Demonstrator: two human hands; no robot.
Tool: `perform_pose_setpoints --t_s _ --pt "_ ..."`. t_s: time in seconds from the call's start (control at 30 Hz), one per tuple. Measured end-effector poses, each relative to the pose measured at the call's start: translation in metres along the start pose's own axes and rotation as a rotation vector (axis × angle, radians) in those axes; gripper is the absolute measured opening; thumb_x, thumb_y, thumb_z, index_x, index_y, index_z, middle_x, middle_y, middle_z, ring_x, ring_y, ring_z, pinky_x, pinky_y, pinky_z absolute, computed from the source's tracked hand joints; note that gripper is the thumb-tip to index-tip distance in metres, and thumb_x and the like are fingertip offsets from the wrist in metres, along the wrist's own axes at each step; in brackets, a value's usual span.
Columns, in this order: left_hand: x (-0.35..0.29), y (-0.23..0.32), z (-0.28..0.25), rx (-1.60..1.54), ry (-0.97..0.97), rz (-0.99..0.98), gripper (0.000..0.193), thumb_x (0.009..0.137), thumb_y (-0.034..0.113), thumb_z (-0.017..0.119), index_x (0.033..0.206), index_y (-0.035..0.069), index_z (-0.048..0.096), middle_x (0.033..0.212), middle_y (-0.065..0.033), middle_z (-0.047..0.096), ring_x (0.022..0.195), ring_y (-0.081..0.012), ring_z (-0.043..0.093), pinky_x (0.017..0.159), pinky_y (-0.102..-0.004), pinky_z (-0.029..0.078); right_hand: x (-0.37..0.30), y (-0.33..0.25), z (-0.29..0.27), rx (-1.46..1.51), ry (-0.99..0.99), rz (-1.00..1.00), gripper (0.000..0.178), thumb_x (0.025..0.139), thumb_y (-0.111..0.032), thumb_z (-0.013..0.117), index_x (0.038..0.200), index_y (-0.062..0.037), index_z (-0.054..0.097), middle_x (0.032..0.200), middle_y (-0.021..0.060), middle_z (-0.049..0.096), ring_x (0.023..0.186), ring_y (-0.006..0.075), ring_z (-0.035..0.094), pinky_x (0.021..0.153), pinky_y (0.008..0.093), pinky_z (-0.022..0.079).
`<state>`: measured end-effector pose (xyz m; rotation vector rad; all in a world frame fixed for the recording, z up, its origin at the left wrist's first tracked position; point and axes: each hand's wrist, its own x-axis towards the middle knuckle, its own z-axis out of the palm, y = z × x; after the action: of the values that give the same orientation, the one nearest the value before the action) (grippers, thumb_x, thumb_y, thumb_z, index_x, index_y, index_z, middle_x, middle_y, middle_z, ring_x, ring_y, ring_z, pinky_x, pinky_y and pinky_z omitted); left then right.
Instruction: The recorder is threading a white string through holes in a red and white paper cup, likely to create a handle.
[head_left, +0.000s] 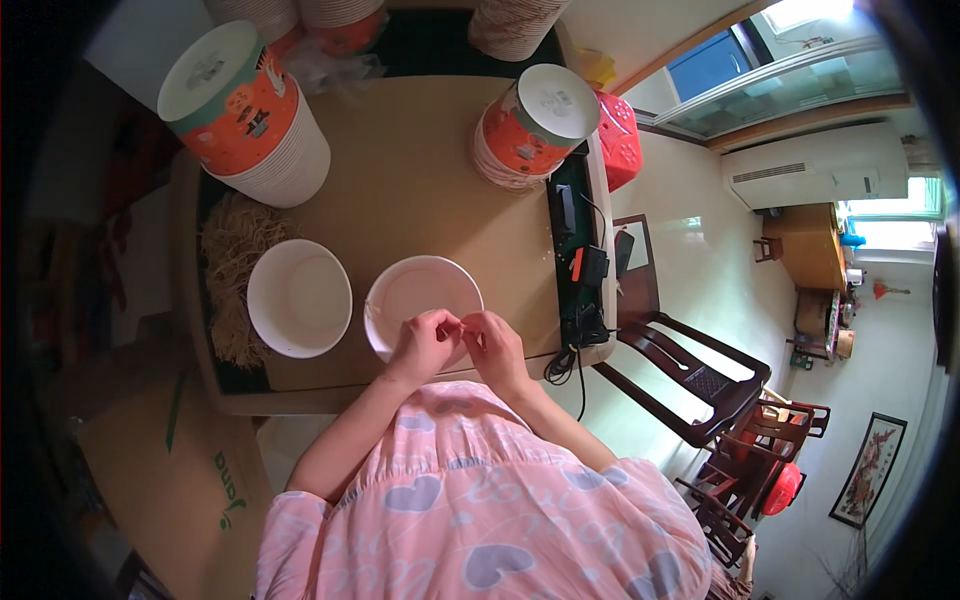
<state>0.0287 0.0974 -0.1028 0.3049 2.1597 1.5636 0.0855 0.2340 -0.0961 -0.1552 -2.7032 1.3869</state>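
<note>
Both of my hands meet at the near right rim of a white paper bucket point(425, 283), which stands mouth up at the table's near edge. My left hand point(428, 343) and my right hand point(493, 347) are closed, fingertips pinched together. Between them is a thin, pale bit that looks like cord, mostly covered by the fingers. A short piece of cord point(372, 308) shows at the bucket's left rim. To the left stands another white paper bucket point(299, 300), its mouth up. Beside it lies a loose bundle of beige cords point(235, 275).
Upside-down stacks of orange-and-white buckets stand at the far left point(245, 115) and far right point(535, 125), with more stacks at the back. A power strip point(590, 265) with cables lies along the table's right edge. A dark wooden chair point(690, 375) is at the right, a cardboard box point(170, 480) at the lower left.
</note>
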Motion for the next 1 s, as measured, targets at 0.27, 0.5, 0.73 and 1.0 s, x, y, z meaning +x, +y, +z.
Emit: perform_pose_setpoints --t_s 0.27,0.5,0.73,1.0 --pt "-0.001 0.003 -0.003 -0.002 0.001 0.015 0.007 0.072 0.003 0.064 0.077 0.001 0.061 0.069 -0.0133 0.064 0.064 -0.0243 0.064 0.060 -0.0317 0.050 0.002 -0.001 -0.003 -0.037 -0.008 -0.046 0.014 0.075 -0.004 0.062 0.087 -0.0059 0.054 0.079 0.0110 0.059 0.075 0.0308 0.058 0.065 0.0385 0.046" --pt "0.000 0.002 -0.017 -0.055 -0.014 -0.050 0.005 0.075 0.001 0.063 0.080 0.000 0.061 0.071 -0.0082 0.065 0.065 -0.0147 0.063 0.062 -0.0270 0.051 0.006 -0.001 -0.004 -0.066 -0.003 -0.061 0.014 0.075 -0.005 0.066 0.087 -0.0049 0.058 0.075 0.0084 0.058 0.067 0.0254 0.057 0.059 0.0336 0.047" --pt "-0.002 -0.010 -0.013 -0.178 -0.023 -0.058 0.010 0.079 0.004 0.063 0.088 0.000 0.064 0.074 -0.0066 0.066 0.068 -0.0113 0.062 0.065 -0.0249 0.051 0.005 0.002 -0.004 -0.085 -0.012 -0.025 0.011 0.075 -0.006 0.067 0.083 -0.0055 0.060 0.075 0.0089 0.057 0.064 0.0228 0.056 0.057 0.0316 0.046" --pt "-0.002 -0.003 -0.008 0.016 -0.040 -0.049 0.010 0.079 0.008 0.066 0.085 0.000 0.065 0.074 -0.0098 0.067 0.068 -0.0140 0.064 0.063 -0.0264 0.050 0.003 -0.003 -0.002 0.008 -0.054 -0.018 0.011 0.074 -0.006 0.064 0.084 -0.0073 0.059 0.079 0.0091 0.058 0.075 0.0293 0.057 0.066 0.0380 0.046"
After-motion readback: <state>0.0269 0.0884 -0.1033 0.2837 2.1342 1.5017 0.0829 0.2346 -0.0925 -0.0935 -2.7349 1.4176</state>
